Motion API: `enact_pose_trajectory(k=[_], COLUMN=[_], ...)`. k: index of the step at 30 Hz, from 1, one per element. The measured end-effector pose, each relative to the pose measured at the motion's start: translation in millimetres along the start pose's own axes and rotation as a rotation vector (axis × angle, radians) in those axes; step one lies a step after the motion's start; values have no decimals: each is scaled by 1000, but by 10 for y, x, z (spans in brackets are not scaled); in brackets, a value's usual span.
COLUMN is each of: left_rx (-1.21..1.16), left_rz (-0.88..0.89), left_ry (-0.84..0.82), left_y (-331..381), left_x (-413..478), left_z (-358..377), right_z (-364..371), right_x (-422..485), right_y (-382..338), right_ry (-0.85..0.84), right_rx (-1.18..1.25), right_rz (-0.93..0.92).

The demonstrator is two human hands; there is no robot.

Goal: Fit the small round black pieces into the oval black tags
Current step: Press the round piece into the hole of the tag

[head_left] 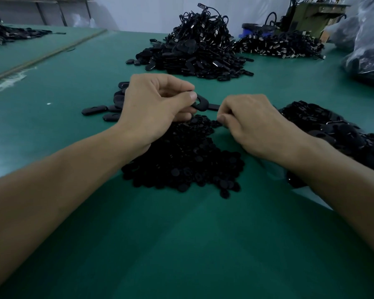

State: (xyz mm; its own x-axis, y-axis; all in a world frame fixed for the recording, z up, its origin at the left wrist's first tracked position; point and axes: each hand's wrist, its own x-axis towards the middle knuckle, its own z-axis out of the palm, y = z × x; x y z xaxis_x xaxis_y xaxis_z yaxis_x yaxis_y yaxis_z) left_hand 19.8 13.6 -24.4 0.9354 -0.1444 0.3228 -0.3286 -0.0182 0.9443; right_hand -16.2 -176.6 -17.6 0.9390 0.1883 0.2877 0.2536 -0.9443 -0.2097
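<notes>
Many round pieces (181, 160) lie loose on the surface (181, 244) beside a pile of tags (333, 130) — we judge the task far from done — while our left grip (156, 104) pinches one oval tag (203, 104) just above them, its long axis near level and pointing toward the curled right grip (253, 124), whose contents we cannot tell.

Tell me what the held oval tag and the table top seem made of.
Oval tag: likely moulded plastic or rubber, matte black, dull even surface. Table top: seemingly a green mat or felt-like covering, flat, no glare; uncertain.
</notes>
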Motion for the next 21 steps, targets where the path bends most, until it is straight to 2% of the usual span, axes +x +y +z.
enact_pose_trajectory(k=[4, 8, 15, 21], left_rx=[-49, -71, -146, -196], left_rz=[-39, -63, -90, -70], left_ry=[-1, -22, -41, -17], left_y=[15, 33, 55, 101], left_x=[-12, -32, -79, -106], left_z=[12, 50, 95, 129], right_z=[-89, -143, -159, -165], right_x=[-56, -84, -106, -107], right_y=[-58, -138, -166, -184], right_ry=[142, 263, 234, 275], right_rx=[267, 377, 647, 622], right_rz=[34, 34, 50, 33])
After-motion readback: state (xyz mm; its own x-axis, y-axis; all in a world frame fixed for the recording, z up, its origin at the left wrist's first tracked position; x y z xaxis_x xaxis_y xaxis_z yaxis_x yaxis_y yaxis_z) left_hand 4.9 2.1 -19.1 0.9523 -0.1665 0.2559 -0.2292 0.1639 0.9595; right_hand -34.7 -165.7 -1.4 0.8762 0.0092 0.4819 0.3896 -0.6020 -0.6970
